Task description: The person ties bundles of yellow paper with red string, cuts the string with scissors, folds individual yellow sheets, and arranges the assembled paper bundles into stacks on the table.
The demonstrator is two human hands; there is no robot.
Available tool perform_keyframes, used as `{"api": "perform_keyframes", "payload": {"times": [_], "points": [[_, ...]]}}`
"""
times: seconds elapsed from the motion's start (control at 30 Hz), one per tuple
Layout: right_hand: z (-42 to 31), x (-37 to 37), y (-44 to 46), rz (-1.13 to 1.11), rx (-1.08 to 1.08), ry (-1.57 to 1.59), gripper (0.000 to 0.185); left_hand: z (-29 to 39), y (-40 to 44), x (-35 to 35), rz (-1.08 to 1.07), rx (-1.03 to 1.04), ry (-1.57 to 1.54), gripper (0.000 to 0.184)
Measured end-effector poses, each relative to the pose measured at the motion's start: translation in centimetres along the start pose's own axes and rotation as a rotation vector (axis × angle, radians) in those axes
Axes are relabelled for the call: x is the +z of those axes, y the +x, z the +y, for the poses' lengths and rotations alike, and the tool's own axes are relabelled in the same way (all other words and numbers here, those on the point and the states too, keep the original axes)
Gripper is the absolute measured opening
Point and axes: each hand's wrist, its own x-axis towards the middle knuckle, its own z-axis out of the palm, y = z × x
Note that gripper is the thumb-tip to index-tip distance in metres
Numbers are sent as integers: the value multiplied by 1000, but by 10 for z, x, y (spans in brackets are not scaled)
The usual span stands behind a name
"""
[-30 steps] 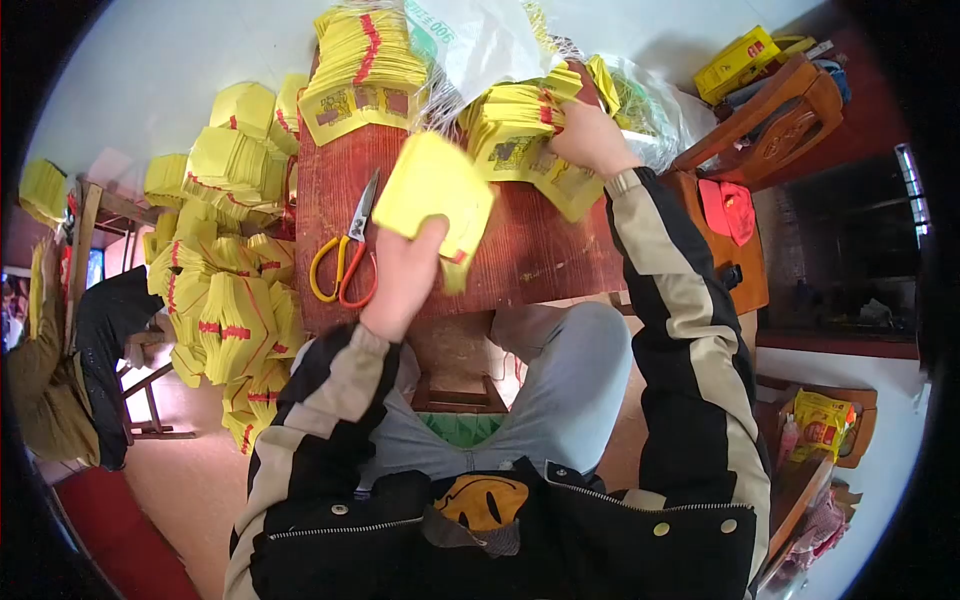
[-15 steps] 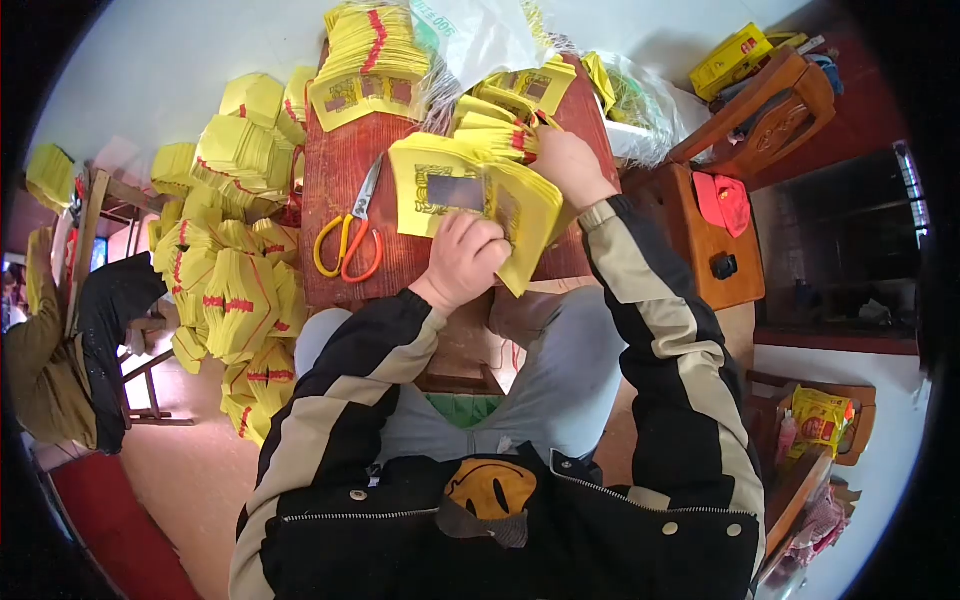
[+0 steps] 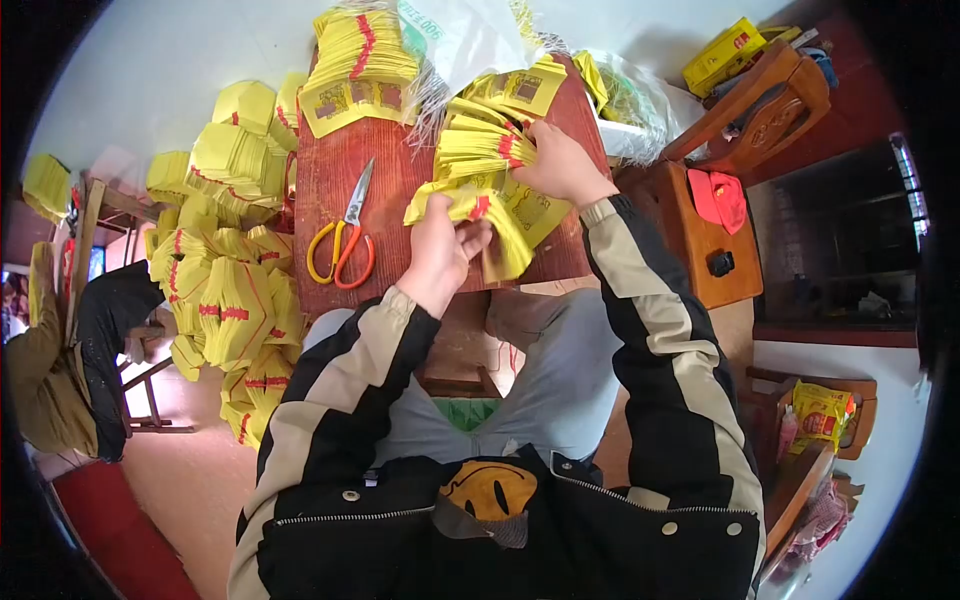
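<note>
My left hand [image 3: 440, 252] grips a folded stack of yellow paper [image 3: 513, 245] near the table's front edge, thumb on top. A red mark shows on its folded edge. My right hand [image 3: 565, 168] has its fingers closed at the right end of a fanned stack of folded yellow papers [image 3: 470, 145], which also bears red marks. Under and beside these lies a yellow sheet with a dark printed pattern [image 3: 532, 212]. Scissors [image 3: 352, 225] with orange and yellow handles lie to the left, blades pointing away.
Another yellow paper stack [image 3: 365, 60] stands at the back of the red wooden table [image 3: 325, 165], beside a clear plastic bag [image 3: 470, 35]. Many yellow bundles [image 3: 225, 300] are heaped at left. On the right are a wooden chair [image 3: 770, 105] and a red cap [image 3: 715, 198].
The open printed stack under my left hand is now folded over, its red-marked edge showing. My right hand has moved slightly down and left along the fanned stack.
</note>
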Motion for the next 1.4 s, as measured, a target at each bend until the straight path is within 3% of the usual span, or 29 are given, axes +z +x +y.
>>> {"api": "perform_keyframes", "payload": {"times": [0.1, 0.23, 0.3, 0.33, 0.5, 0.57, 0.6, 0.63, 0.7, 0.77, 0.87, 0.9, 1.0, 1.1, 1.2, 1.3, 1.4], "points": [[-16, -11, -7, -52, 58, 34, 56, 3, 8, 6, -34, 29, -106, 32], [-50, -16, -33, 89, 61, 36, 45, 2, -29, 22, -38, 7, -187, 33], [-60, -9, -48, 219, -23, 107, 49, -10, -29, 20, 7, 47, -199, 33], [-61, -3, -53, 156, 18, 132, 61, -13, -23, 14, 13, 45, -196, 33], [-23, 1, -45, -58, 22, 252, 85, -3, 2, 3, 43, 101, -204, 28], [-1, -7, -22, -107, -30, 418, 90, 0, -6, 5, -31, 67, -237, 30], [0, -15, -12, -298, 182, 960, 81, -1, -11, 5, -106, 28, -271, 33], [6, -11, -1, -300, 185, 957, 81, -5, -14, 4, -105, 25, -275, 33], [19, 8, 26, -202, 122, 1397, 66, -8, -18, 3, -185, 23, -19, 44], [29, 23, 36, -245, 161, 1334, 58, -10, -26, 9, -120, -38, 101, 42], [19, 22, 30, -477, 310, 1580, 48, -16, -19, 2, -197, -80, 190, 46], [13, 25, 27, -492, 310, 1583, 48, -14, -15, -1, -184, -76, 185, 46], [-12, 24, 11, -389, 49, 1361, 40, -10, -15, -2, -170, 145, 62, 43], [-34, 19, 5, -453, -91, 1307, 44, -11, -43, 2, -104, 186, 58, 45], [-37, 56, 16, -482, -51, 1166, 48, -13, -32, -10, -57, 140, 101, 48], [-32, 62, 27, -496, 34, 1270, 51, -1, -25, -17, -43, 152, 191, 51], [-29, 62, 27, -530, 25, 1228, 54, -2, -27, -35, -60, 263, 420, 49]]}}
